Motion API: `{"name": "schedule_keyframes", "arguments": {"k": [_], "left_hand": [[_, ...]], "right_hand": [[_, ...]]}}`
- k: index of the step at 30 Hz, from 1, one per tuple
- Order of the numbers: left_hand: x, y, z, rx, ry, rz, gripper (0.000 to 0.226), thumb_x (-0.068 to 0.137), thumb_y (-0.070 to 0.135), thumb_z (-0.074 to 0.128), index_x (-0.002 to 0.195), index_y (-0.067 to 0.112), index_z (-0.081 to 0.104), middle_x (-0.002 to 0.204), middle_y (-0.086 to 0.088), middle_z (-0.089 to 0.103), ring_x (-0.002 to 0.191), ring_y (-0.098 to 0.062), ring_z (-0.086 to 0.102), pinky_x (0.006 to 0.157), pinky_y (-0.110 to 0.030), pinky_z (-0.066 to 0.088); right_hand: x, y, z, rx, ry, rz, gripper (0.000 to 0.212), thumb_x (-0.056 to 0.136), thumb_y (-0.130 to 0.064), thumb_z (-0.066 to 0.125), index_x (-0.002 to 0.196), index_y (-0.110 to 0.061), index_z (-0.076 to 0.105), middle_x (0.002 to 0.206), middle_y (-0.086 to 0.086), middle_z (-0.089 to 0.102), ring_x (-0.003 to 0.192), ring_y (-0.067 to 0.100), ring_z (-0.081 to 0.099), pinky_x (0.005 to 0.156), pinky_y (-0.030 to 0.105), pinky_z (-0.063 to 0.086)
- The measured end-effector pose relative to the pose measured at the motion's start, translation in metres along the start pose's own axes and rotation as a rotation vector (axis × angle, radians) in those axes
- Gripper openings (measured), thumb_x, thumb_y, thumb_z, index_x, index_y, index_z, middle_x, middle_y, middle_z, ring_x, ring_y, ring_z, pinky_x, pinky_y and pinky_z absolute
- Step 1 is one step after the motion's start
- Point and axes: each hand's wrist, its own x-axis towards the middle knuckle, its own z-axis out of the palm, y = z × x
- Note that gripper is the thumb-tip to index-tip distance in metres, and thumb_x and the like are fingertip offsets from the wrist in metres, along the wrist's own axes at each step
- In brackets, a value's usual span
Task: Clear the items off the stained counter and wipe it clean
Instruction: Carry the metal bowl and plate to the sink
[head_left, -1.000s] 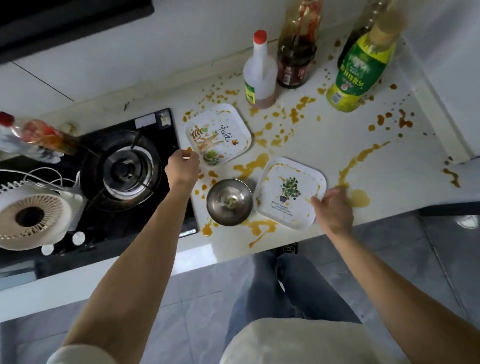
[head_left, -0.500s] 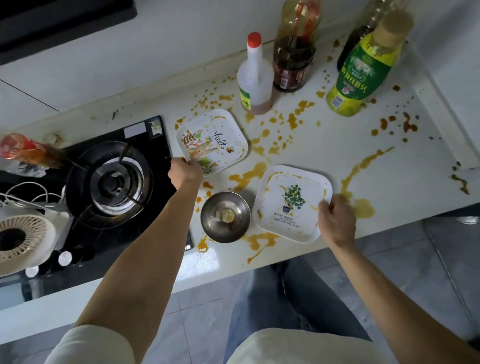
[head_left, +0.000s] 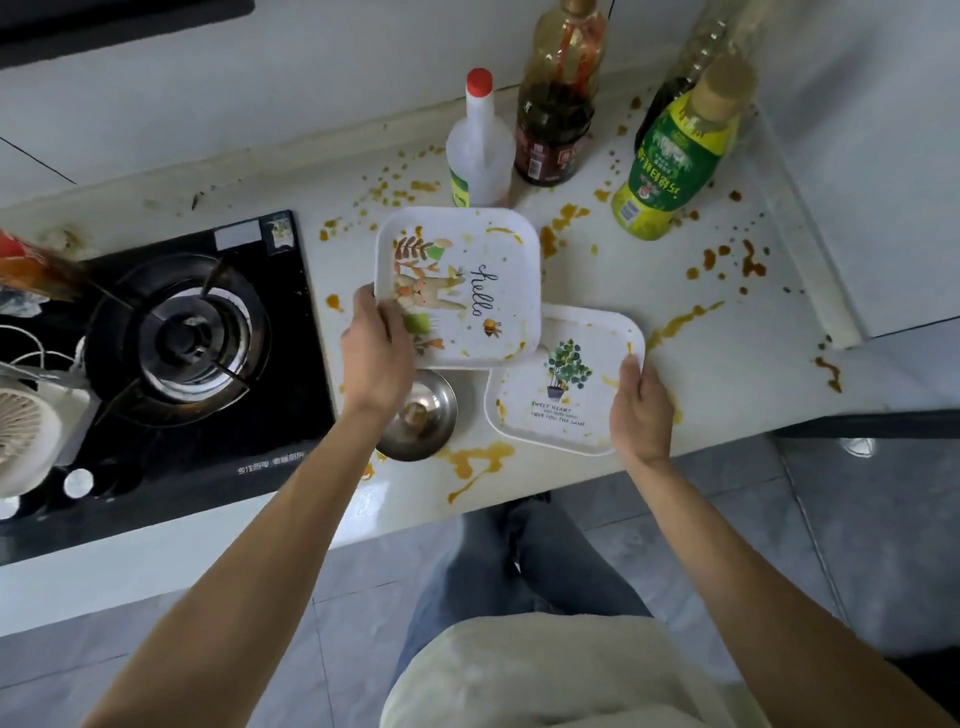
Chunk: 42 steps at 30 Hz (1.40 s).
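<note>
My left hand grips the near left corner of a square white plate with a rabbit and "hello", held above the white counter, which is splashed with brown-orange sauce. That plate overlaps the far left corner of a second square white plate with a potted plant. My right hand holds the plant plate by its right edge, near the counter's front. A small steel bowl sits on the counter under my left wrist, partly hidden.
At the back stand a clear bottle with a red cap, a dark sauce bottle, a green-labelled oil bottle and another dark bottle behind it. A black gas hob lies left, with a white fan at its edge.
My left hand has lifted the hello plate off the counter and carried it right, over the plant plate's corner. My right hand has closed on the plant plate's right edge.
</note>
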Motion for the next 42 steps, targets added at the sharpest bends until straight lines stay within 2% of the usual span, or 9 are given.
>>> {"name": "schedule_keyframes", "arguments": {"k": [8, 13, 17, 20, 25, 29, 33, 38, 42], "left_hand": [[-0.081, 0.006, 0.027, 0.026, -0.159, 0.073, 0.024, 0.114, 0.029, 0.035, 0.13, 0.016, 0.048, 0.076, 0.013, 0.059, 0.061, -0.004, 0.061, 0.047, -0.019, 0.04], [-0.108, 0.005, 0.034, 0.048, -0.117, 0.146, 0.021, 0.111, 0.024, 0.036, 0.119, 0.017, 0.054, 0.079, 0.01, 0.052, 0.066, -0.004, 0.052, 0.053, -0.02, 0.031], [-0.123, 0.002, 0.041, 0.057, -0.077, 0.113, 0.018, 0.11, 0.024, 0.04, 0.101, 0.017, 0.053, 0.097, 0.001, 0.044, 0.075, -0.002, 0.046, 0.066, -0.015, 0.036], [-0.129, -0.004, 0.042, 0.062, -0.106, 0.111, 0.016, 0.11, 0.023, 0.044, 0.099, 0.017, 0.054, 0.098, 0.001, 0.046, 0.076, -0.008, 0.043, 0.068, -0.016, 0.032], [-0.127, -0.028, 0.026, -0.07, -0.053, -0.099, 0.023, 0.108, 0.035, 0.05, 0.115, 0.025, 0.069, 0.109, 0.008, 0.063, 0.092, 0.0, 0.06, 0.076, -0.009, 0.043], [-0.113, -0.06, 0.002, -0.237, 0.231, -0.411, 0.01, 0.099, 0.032, 0.062, 0.101, 0.023, 0.059, 0.1, 0.002, 0.066, 0.09, -0.007, 0.063, 0.079, -0.027, 0.048], [-0.099, -0.081, -0.001, -0.336, 0.146, -0.703, 0.042, 0.093, 0.034, 0.071, 0.126, 0.018, 0.05, 0.119, -0.008, 0.065, 0.107, -0.031, 0.067, 0.095, -0.044, 0.057], [-0.088, -0.091, 0.015, -0.341, 0.085, -0.727, 0.029, 0.096, 0.025, 0.07, 0.12, 0.015, 0.058, 0.099, 0.002, 0.067, 0.097, -0.025, 0.069, 0.095, -0.049, 0.063], [-0.083, -0.092, 0.024, -0.338, 0.055, -0.729, 0.019, 0.101, 0.016, 0.059, 0.118, 0.01, 0.062, 0.09, 0.001, 0.065, 0.075, -0.013, 0.064, 0.085, -0.048, 0.066]], "right_hand": [[-0.025, -0.015, -0.009, 0.247, -0.103, 0.112, 0.061, 0.103, -0.063, 0.034, 0.151, -0.028, 0.048, 0.152, -0.012, 0.049, 0.137, 0.003, 0.043, 0.116, 0.025, 0.03], [-0.039, -0.013, -0.013, 0.259, -0.175, 0.078, 0.04, 0.098, -0.064, 0.047, 0.126, -0.041, 0.063, 0.117, -0.021, 0.072, 0.107, -0.006, 0.066, 0.093, 0.023, 0.053], [-0.043, 0.0, -0.012, 0.263, -0.187, 0.025, 0.031, 0.098, -0.046, 0.061, 0.125, -0.031, 0.065, 0.114, -0.014, 0.075, 0.104, 0.004, 0.072, 0.086, 0.029, 0.059], [-0.044, 0.01, -0.014, 0.207, -0.19, -0.012, 0.019, 0.101, -0.04, 0.056, 0.117, -0.043, 0.066, 0.111, -0.019, 0.075, 0.101, -0.001, 0.071, 0.075, 0.017, 0.058], [-0.043, 0.02, -0.022, 0.074, -0.163, 0.0, 0.018, 0.1, -0.05, 0.049, 0.097, -0.059, 0.064, 0.1, -0.033, 0.072, 0.092, -0.011, 0.068, 0.07, 0.014, 0.052], [-0.036, 0.037, -0.032, 0.018, -0.133, 0.037, 0.02, 0.104, -0.048, 0.047, 0.103, -0.039, 0.065, 0.095, -0.023, 0.072, 0.092, 0.001, 0.068, 0.082, 0.029, 0.055], [-0.033, 0.049, -0.043, 0.006, -0.142, 0.071, 0.022, 0.106, -0.041, 0.045, 0.103, -0.039, 0.066, 0.092, -0.025, 0.072, 0.092, 0.001, 0.067, 0.073, 0.023, 0.052], [-0.03, 0.066, -0.045, 0.013, -0.153, 0.083, 0.031, 0.107, -0.039, 0.044, 0.13, -0.026, 0.062, 0.11, -0.009, 0.071, 0.103, 0.017, 0.068, 0.082, 0.028, 0.054], [-0.034, 0.068, -0.042, 0.007, -0.163, 0.089, 0.032, 0.107, -0.037, 0.044, 0.132, -0.025, 0.061, 0.113, -0.007, 0.071, 0.099, 0.011, 0.068, 0.08, 0.029, 0.056]]}}
